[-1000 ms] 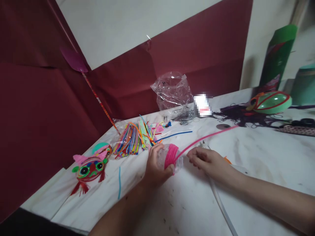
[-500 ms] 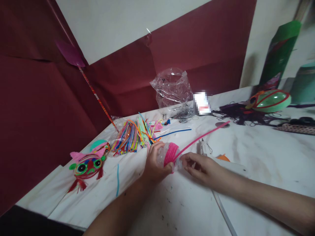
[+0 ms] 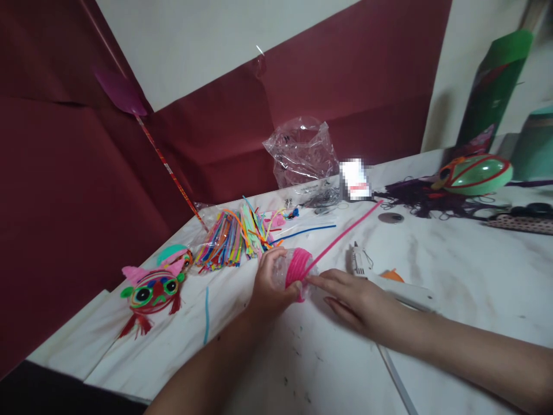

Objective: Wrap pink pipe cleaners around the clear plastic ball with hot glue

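Note:
My left hand (image 3: 273, 282) is wrapped round a clear, rounded plastic piece (image 3: 279, 278), whose exact kind I cannot make out. Bright pink pipe cleaner (image 3: 298, 266) is coiled in several turns about its middle, and one loose end sticks out up and to the right. The thumb presses on the lower part of the coils. From the right comes my right hand (image 3: 351, 298), its fingers stretched out and apart. Its index fingertip touches the pink coils near where the loose end leaves them; nothing shows in its grasp.
A hot glue gun (image 3: 389, 288) lies behind my right forearm, its cord (image 3: 397, 380) running toward me. Bundled coloured pipe cleaners (image 3: 224, 239) lie beyond my left hand. A decorated mask-like craft (image 3: 155, 288) sits at left, a green balloon-shaped one (image 3: 481, 173) at back right.
My right hand has moved slightly left, and its curled fingers have straightened, the index now on the pink coils. The loose pipe cleaner end has swung left and stands steeper.

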The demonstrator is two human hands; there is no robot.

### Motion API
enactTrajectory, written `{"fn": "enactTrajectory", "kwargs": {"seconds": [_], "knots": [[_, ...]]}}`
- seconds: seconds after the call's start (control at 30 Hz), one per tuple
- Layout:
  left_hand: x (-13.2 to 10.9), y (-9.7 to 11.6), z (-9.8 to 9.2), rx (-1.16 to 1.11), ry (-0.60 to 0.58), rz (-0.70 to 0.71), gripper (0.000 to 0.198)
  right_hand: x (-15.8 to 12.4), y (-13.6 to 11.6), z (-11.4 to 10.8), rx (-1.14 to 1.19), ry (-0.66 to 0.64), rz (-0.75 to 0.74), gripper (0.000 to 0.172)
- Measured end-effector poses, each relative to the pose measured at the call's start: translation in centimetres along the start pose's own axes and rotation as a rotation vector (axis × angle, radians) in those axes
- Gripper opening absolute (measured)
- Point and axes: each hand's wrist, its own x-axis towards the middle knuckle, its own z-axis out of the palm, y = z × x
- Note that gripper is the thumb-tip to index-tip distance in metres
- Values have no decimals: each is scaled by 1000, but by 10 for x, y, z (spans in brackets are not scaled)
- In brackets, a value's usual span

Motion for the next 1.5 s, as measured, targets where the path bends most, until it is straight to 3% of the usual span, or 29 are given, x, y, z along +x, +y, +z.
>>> {"fn": "enactTrajectory", "kwargs": {"seconds": [0.27, 1.0, 1.5], "knots": [[0, 0, 0, -24, 6, -11, 57, 0, 3, 3, 24, 47, -61, 54], [0, -11, -3, 91, -57, 80, 53, 0, 1, 4, -13, 31, -43, 49], [2, -16, -4, 240, -111, 160, 60, 0, 7, 9, -24, 88, -125, 63]]}}
